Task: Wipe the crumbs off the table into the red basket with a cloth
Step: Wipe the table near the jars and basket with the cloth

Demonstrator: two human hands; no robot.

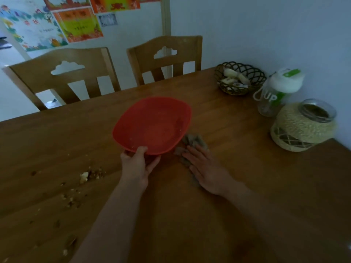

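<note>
My left hand (137, 164) gripped the near rim of the red basket (152, 126), thumb on top, holding it tilted over the table (237, 186). My right hand (205, 169) lay flat, fingers straight, pressing the grey cloth (191, 141) just beside the basket's right edge. Crumbs (85, 176) lay scattered well to the left, near the table's edge.

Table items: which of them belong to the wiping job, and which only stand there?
Job: red basket, held by left hand; cloth under right hand; crumbs.
Not job: wire basket, bottle, rope-wrapped jar, chairs.
</note>
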